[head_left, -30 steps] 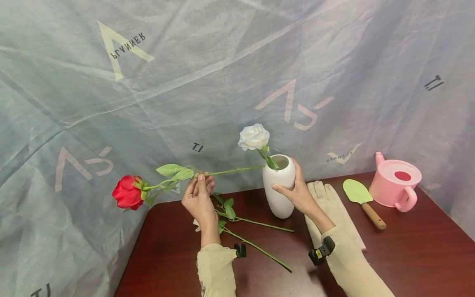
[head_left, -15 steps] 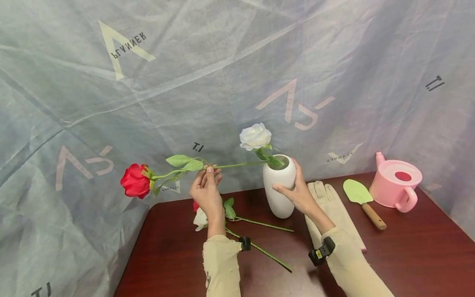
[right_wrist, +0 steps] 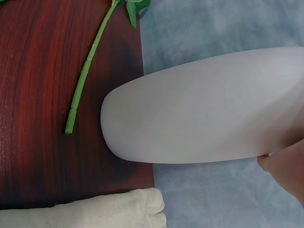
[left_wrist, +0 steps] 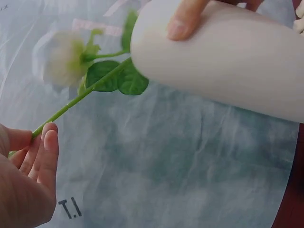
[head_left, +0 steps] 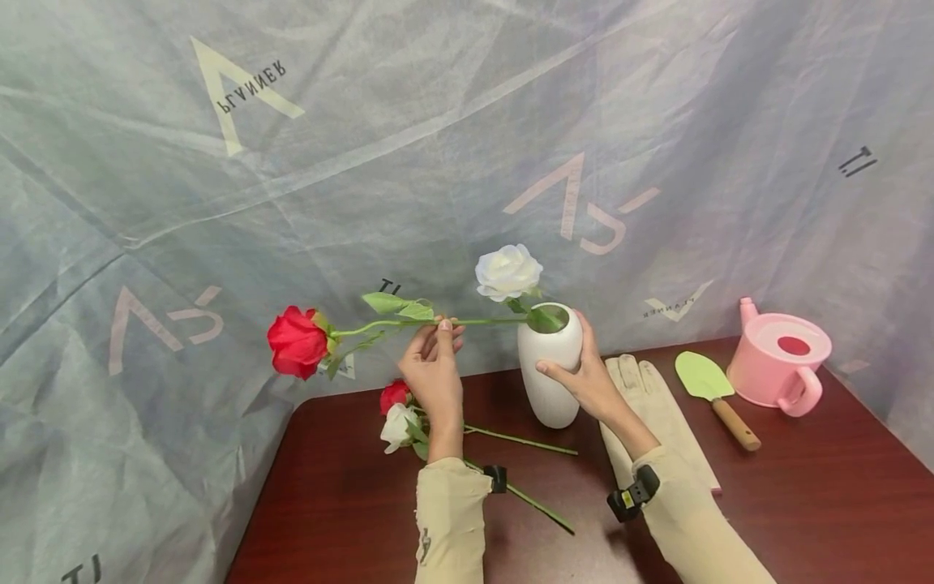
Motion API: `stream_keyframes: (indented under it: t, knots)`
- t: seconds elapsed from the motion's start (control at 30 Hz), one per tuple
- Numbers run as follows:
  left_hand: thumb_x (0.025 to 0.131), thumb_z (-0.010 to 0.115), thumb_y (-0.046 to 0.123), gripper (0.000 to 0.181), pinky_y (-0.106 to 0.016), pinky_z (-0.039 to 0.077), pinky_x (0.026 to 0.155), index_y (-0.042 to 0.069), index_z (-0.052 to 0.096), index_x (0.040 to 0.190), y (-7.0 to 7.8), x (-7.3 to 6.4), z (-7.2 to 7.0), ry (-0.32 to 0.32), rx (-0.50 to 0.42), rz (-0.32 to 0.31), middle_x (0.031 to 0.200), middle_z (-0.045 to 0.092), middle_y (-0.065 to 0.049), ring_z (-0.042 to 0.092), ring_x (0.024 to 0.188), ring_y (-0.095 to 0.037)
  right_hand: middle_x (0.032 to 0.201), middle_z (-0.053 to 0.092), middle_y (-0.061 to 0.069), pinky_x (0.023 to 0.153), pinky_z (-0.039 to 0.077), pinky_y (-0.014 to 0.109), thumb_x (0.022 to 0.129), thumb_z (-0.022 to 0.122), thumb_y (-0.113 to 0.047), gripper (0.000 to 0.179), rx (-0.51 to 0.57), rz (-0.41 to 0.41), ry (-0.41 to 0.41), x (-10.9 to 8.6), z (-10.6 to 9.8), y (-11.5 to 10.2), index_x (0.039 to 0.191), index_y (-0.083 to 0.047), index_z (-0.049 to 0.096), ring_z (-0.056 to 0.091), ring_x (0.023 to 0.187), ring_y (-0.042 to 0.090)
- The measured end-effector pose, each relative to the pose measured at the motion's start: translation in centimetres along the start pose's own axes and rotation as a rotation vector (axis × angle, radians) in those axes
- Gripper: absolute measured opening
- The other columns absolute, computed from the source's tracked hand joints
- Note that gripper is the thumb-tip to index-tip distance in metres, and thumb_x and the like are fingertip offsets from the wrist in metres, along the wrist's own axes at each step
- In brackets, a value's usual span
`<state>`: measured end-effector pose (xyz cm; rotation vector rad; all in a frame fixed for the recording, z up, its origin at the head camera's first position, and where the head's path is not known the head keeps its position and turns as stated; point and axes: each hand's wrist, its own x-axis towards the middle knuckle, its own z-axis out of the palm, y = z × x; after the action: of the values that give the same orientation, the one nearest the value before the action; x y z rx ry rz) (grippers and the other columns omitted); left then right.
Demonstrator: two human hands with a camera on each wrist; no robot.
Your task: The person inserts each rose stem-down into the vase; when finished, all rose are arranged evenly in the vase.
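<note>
My left hand [head_left: 435, 369] pinches the green stem of a red rose [head_left: 297, 341] between thumb and fingers. The rose lies nearly level, bloom to the left, and its stem end reaches the mouth of a white vase [head_left: 550, 377]. In the left wrist view the stem [left_wrist: 71, 103] runs up to the vase rim; its tip is hidden there. My right hand [head_left: 589, 381] grips the vase round its upper side, thumb across the front. A white rose [head_left: 508, 272] stands in the vase, leaning left, with leaves at the rim.
Another red rose [head_left: 395, 396] and a white rose [head_left: 398, 427] lie on the dark red table [head_left: 328, 503], partly behind my left arm. To the right are pale gloves [head_left: 660, 414], a green trowel [head_left: 702, 377] with a wooden handle, and a pink watering can [head_left: 777, 361]. Grey cloth hangs behind.
My left hand has moved right and slightly up, bringing the red rose's stem further toward the vase mouth. The white rose in the vase has shifted slightly right. My right hand holds still.
</note>
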<state>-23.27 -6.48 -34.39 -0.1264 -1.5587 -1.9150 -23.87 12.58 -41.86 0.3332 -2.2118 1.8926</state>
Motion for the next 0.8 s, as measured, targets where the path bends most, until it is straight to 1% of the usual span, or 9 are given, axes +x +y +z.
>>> stream_keyframes:
  t: [0.13, 0.27, 0.37, 0.47, 0.6, 0.67, 0.8]
  knots:
    - [0.091, 0.059, 0.002, 0.014, -0.037, 0.056, 0.069, -0.01, 0.066, 0.095, 1.2, -0.7, 0.7, -0.035, 0.073, 0.029, 0.087, 0.067, -0.024, 0.067, 0.078, -0.033, 0.146, 0.017, 0.02, 0.095, 0.032, 0.058, 0.084, 0.07, -0.013, 0.095, -0.001, -0.006, -0.003, 0.0, 0.1, 0.1, 0.149, -0.015, 0.001, 0.031, 0.126, 0.038]
    - [0.09, 0.059, 0.001, 0.013, -0.038, 0.056, 0.068, -0.01, 0.066, 0.093, 1.4, -0.8, 1.2, -0.071, 0.088, 0.031, 0.086, 0.067, -0.024, 0.066, 0.077, -0.037, 0.146, 0.017, 0.02, 0.094, 0.034, 0.057, 0.084, 0.07, -0.013, 0.095, 0.003, -0.01, 0.0, -0.1, 0.1, 0.2, 0.149, -0.016, 0.001, 0.032, 0.125, 0.038]
    - [0.089, 0.06, 0.001, 0.014, -0.04, 0.056, 0.067, -0.011, 0.066, 0.092, 1.3, -0.7, 1.5, -0.101, 0.091, 0.016, 0.085, 0.066, -0.025, 0.066, 0.076, -0.036, 0.146, 0.018, 0.02, 0.093, 0.034, 0.056, 0.084, 0.07, -0.013, 0.095, 0.006, -0.021, 0.002, 0.0, 0.1, 0.3, 0.149, -0.015, 0.001, 0.034, 0.123, 0.038]
    - [0.089, 0.061, 0.002, 0.015, -0.04, 0.056, 0.066, -0.012, 0.066, 0.092, 0.2, -0.5, 1.7, -0.131, 0.105, 0.007, 0.083, 0.067, -0.025, 0.067, 0.073, -0.031, 0.146, 0.018, 0.019, 0.092, 0.035, 0.056, 0.084, 0.07, -0.012, 0.095, 0.014, -0.029, 0.002, 0.0, 0.1, 0.3, 0.149, -0.015, 0.001, 0.034, 0.122, 0.038]
    - [0.089, 0.062, 0.005, 0.017, -0.038, 0.056, 0.064, -0.011, 0.067, 0.092, -1.4, -0.3, 2.0, -0.149, 0.121, 0.028, 0.079, 0.067, -0.023, 0.066, 0.068, -0.029, 0.146, 0.018, 0.019, 0.092, 0.036, 0.055, 0.084, 0.07, -0.012, 0.095, 0.015, -0.03, 0.005, 0.0, 0.2, 0.2, 0.149, -0.015, 0.001, 0.035, 0.122, 0.038]
    - [0.09, 0.063, 0.007, 0.017, -0.036, 0.056, 0.064, -0.008, 0.068, 0.092, -1.8, -0.3, 2.1, -0.147, 0.13, 0.038, 0.077, 0.067, -0.021, 0.066, 0.066, -0.028, 0.146, 0.018, 0.02, 0.092, 0.035, 0.055, 0.084, 0.07, -0.011, 0.095, 0.011, -0.032, 0.007, 0.0, 0.2, 0.2, 0.149, -0.014, 0.001, 0.035, 0.122, 0.038]
    - [0.089, 0.064, 0.013, 0.017, -0.032, 0.056, 0.064, -0.003, 0.069, 0.09, -1.9, -0.1, 2.4, -0.14, 0.164, 0.052, 0.073, 0.068, -0.013, 0.066, 0.064, -0.022, 0.146, 0.018, 0.02, 0.092, 0.035, 0.056, 0.084, 0.07, -0.011, 0.095, 0.004, -0.03, 0.012, 0.0, 0.2, 0.1, 0.149, -0.014, 0.001, 0.034, 0.122, 0.039]
